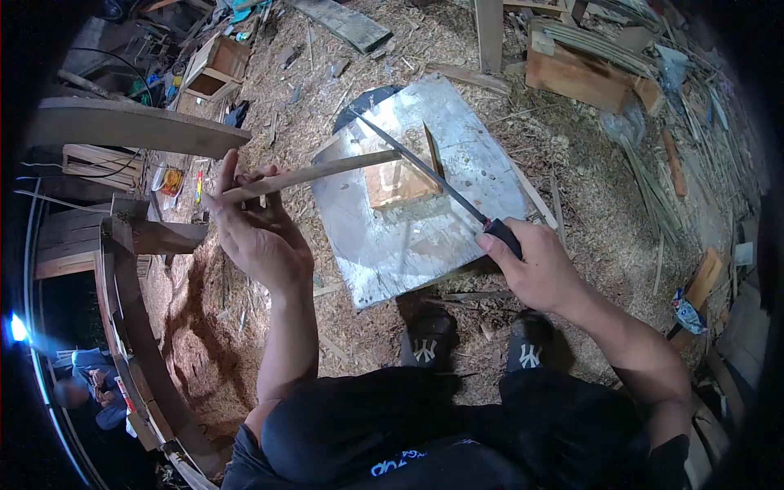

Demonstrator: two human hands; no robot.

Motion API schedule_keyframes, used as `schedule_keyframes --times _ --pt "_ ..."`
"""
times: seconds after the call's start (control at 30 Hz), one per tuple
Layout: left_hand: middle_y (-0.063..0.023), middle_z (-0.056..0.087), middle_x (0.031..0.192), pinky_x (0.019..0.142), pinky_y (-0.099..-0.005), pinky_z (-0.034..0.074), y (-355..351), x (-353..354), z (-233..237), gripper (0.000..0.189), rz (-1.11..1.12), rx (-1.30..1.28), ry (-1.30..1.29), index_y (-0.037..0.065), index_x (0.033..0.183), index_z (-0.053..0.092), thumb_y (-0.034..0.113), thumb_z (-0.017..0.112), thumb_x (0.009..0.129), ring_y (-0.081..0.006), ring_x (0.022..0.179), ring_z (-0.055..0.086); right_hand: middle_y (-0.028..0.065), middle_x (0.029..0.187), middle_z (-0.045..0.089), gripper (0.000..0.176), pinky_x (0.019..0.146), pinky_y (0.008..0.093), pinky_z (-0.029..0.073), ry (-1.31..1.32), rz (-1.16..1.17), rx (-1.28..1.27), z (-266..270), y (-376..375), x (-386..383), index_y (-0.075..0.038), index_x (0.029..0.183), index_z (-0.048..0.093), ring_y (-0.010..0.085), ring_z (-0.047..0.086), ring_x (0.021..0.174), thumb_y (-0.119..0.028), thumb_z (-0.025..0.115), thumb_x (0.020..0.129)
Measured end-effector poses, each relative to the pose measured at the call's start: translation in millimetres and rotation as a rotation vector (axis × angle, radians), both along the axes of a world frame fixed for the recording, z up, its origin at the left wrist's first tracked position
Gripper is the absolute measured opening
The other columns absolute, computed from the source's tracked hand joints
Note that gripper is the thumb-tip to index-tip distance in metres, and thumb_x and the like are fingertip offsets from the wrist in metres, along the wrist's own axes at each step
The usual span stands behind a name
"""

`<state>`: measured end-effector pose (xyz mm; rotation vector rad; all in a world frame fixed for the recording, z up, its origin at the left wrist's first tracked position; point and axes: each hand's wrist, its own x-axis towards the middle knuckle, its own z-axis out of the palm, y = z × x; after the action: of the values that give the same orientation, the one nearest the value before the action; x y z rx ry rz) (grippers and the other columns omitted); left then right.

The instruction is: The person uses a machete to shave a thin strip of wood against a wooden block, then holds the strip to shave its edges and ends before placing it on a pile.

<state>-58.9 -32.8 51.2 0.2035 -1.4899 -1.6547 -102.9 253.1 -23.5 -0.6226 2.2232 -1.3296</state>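
My left hand (265, 245) is turned palm up, its fingers gripping one end of a slim wooden stick (318, 170). The stick points to the right over a pale, stained board (486, 155). In my right hand (543, 269) is a long, thin dark file, held by its black handle (504, 237). The file's shaft (445, 186) slants up and left above the board, crossing near the stick's far end in this view. Beneath the two lies a flat brown wooden piece (400, 192) on the board.
Wood shavings cover the ground. A curved wooden beam (139, 126) juts in from the left, near a small wooden box (216, 65). Timber pieces (580, 77) and thin strips lie at right. A person (94, 388) sits at the lower left. My sandals (429, 343) are below the board.
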Motion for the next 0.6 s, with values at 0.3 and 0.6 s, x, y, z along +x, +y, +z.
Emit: schedule_keyframes --times 0.3,0.6 --pt "-0.0166 0.065 0.090 0.059 -0.0329 0.056 -27 7 1 0.044 0.037 -0.125 -0.084 -0.006 0.110 0.060 0.034 0.041 0.109 -0.0157 0.069 0.063 0.0196 0.060 0.059 0.048 0.056 0.0443 0.046 -0.006 -0.037 -0.001 2 3 2 0.005 0.079 0.060 0.0353 0.062 0.057 -0.039 0.060 0.099" --pt "-0.0154 0.064 0.096 0.081 -0.0434 0.060 -58 6 -38 0.031 -0.319 0.068 -0.126 0.000 0.104 0.058 0.023 0.038 0.109 -0.0246 0.088 0.066 0.0191 0.063 0.060 0.049 0.059 0.0439 0.046 0.033 -0.144 -0.027 -1 8 -3 0.005 0.084 0.063 0.0336 0.062 0.060 -0.042 0.060 0.099"
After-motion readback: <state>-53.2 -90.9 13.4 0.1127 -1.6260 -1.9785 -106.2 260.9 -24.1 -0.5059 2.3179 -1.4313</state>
